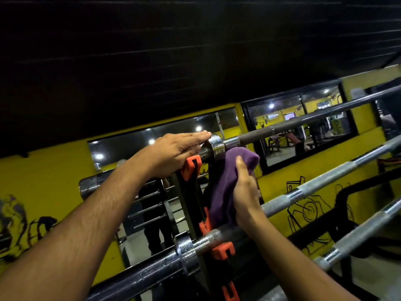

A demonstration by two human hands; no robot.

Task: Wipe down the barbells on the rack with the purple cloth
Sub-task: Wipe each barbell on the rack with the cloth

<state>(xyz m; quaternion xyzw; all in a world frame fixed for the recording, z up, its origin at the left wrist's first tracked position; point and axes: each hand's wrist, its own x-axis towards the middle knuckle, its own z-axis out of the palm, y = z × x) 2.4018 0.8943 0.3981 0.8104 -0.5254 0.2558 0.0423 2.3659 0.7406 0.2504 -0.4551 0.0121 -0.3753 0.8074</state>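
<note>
Several barbells lie across a black rack (188, 205) with orange hooks. The top barbell (288, 124) runs up to the right, its chrome collar (216, 146) beside the rack post. My left hand (175, 151) rests flat over the bar's sleeve at the collar, fingers straight. My right hand (245, 192) holds the purple cloth (225, 183), which is bunched up against the underside of the top bar just right of the collar. The second barbell (321, 183) passes below my right hand. A third barbell (358, 233) is at the lower right.
Behind the rack stands a yellow wall (282, 187) with black drawings and mirrors (303, 127) reflecting the gym. The ceiling above is dark. A chrome sleeve end (91, 185) sticks out to the left of the rack.
</note>
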